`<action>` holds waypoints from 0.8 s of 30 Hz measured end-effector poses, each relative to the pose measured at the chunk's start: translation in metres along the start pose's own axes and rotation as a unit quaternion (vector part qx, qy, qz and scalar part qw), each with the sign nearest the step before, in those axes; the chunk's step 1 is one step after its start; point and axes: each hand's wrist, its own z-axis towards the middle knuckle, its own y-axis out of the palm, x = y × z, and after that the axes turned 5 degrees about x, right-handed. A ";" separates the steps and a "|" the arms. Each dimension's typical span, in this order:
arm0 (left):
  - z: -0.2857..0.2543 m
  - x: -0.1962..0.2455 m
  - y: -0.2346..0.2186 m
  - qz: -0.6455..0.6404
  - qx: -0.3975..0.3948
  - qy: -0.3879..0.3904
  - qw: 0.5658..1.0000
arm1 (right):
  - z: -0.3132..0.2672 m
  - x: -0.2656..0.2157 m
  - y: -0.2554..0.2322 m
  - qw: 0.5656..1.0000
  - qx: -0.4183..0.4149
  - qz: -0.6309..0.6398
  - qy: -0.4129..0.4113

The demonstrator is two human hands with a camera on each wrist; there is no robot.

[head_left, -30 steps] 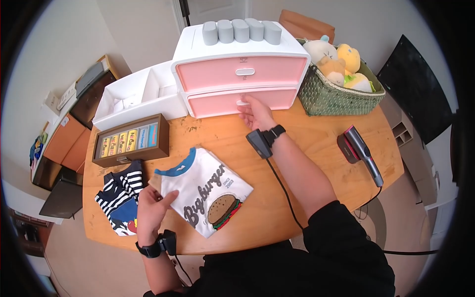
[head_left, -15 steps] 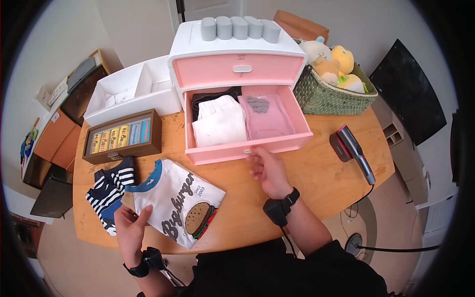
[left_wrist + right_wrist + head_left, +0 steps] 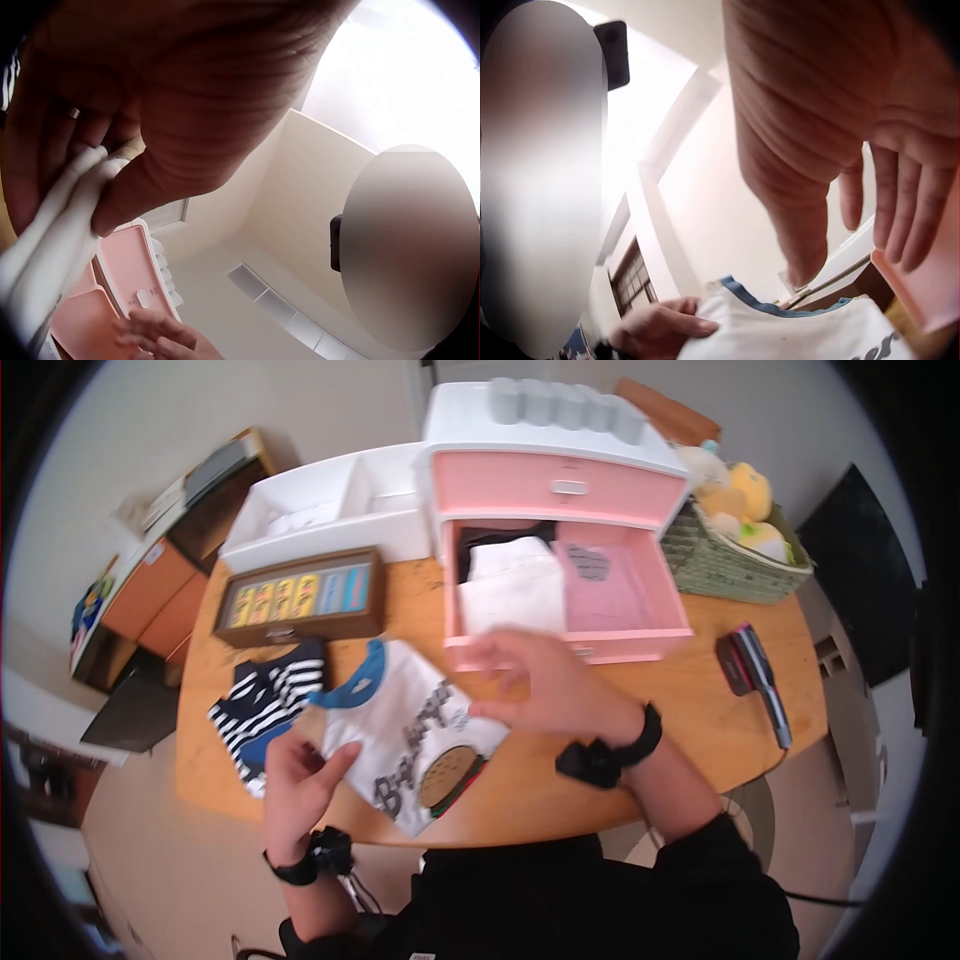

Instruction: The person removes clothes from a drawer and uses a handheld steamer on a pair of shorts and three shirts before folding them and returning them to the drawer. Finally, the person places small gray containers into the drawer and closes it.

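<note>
A folded white T-shirt (image 3: 405,700) with a blue collar and a burger print lies on the table. My left hand (image 3: 302,772) pinches its left edge; the left wrist view shows the white cloth between thumb and fingers. My right hand (image 3: 560,685) is spread above the table, between the shirt and the pulled-out lower pink drawer (image 3: 640,648), holding nothing. Inside that drawer lie folded white clothing (image 3: 515,585), pink clothing (image 3: 605,595) and something black at the back. A navy-and-white striped garment (image 3: 265,700) lies beside the T-shirt, partly behind my left hand.
The white cabinet has a closed upper drawer (image 3: 540,488) and several grey containers (image 3: 570,406) on top. Left of it are a divided white box (image 3: 330,538) and a brown display case (image 3: 300,600). A basket (image 3: 730,560) of plush toys and a corded handheld appliance (image 3: 755,680) are at right.
My right hand pulled the lower drawer out by its handle, then let go and moved left toward the T-shirt. My left hand has kept its pinch on the shirt's edge.
</note>
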 end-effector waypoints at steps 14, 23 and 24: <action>0.006 0.022 -0.024 -0.017 -0.052 0.006 0.998 | 0.187 0.033 0.082 0.775 -0.625 0.018 0.090; 0.000 0.036 -0.037 -0.044 -0.057 0.018 0.997 | 0.156 -0.007 0.031 0.811 -0.571 -0.018 0.124; 0.000 0.035 -0.038 -0.049 -0.051 0.020 0.997 | 0.150 -0.008 0.023 0.832 -0.543 -0.027 0.113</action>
